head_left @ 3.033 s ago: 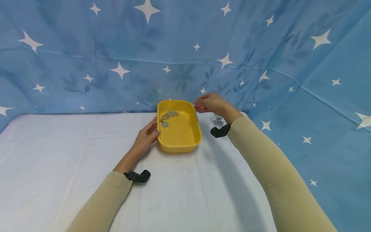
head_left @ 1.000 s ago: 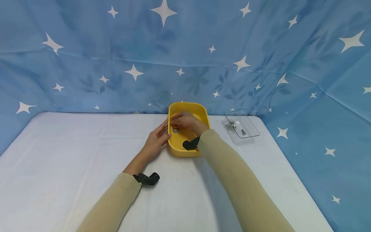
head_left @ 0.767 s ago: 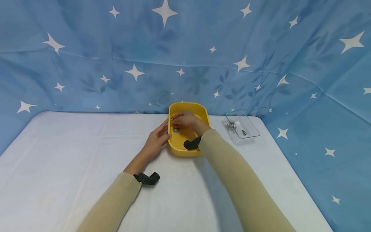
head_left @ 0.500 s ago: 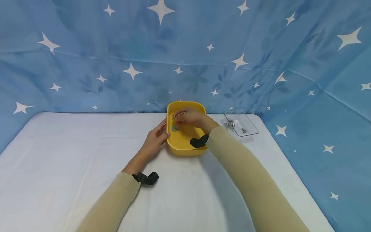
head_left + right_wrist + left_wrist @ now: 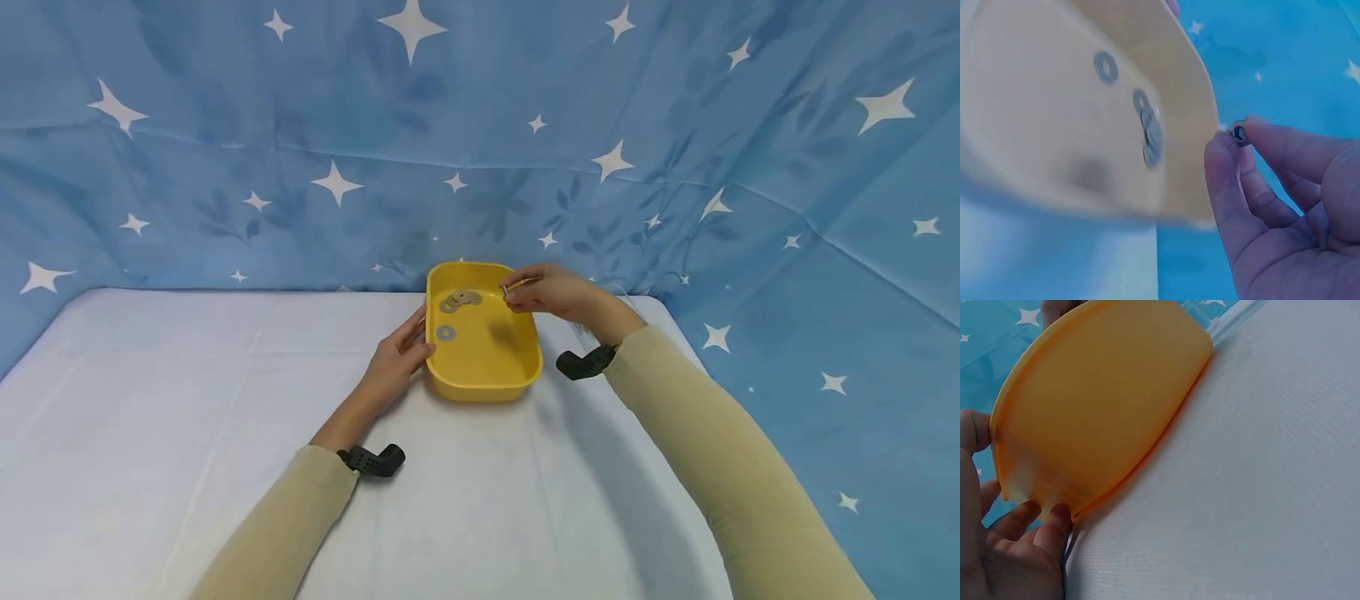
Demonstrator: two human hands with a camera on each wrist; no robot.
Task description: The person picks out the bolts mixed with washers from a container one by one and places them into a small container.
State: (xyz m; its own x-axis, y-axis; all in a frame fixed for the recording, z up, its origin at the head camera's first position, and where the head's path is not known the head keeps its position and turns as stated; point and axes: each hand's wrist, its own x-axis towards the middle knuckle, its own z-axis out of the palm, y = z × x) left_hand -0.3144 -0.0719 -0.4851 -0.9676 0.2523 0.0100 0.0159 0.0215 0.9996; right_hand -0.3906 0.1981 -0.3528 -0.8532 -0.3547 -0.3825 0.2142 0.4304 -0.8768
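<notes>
A yellow tray (image 5: 487, 367) sits on the white tablecloth with several flat metal washers (image 5: 461, 298) at its far left and one washer (image 5: 446, 332) apart. My left hand (image 5: 415, 340) holds the tray's left rim, thumb on the edge and fingers along the outer wall (image 5: 1097, 412); the left wrist view shows that hand (image 5: 997, 490) at the lower left. Over the tray's far right rim my right hand (image 5: 512, 289) pinches a small metal screw (image 5: 1239, 132) between thumb and forefinger. The right wrist view shows the washers (image 5: 1150, 134) lying in the tray (image 5: 1035, 125) below.
The white-covered table (image 5: 187, 400) stretches to the left and front. A blue star-printed cloth (image 5: 300, 125) hangs behind and along the right side. A clear plastic tray to the right of the yellow one is mostly hidden behind my right wrist.
My right hand has lifted from the washers at the tray's left and moved right to its far right rim, still pinching the small metal piece. The left hand has stayed put.
</notes>
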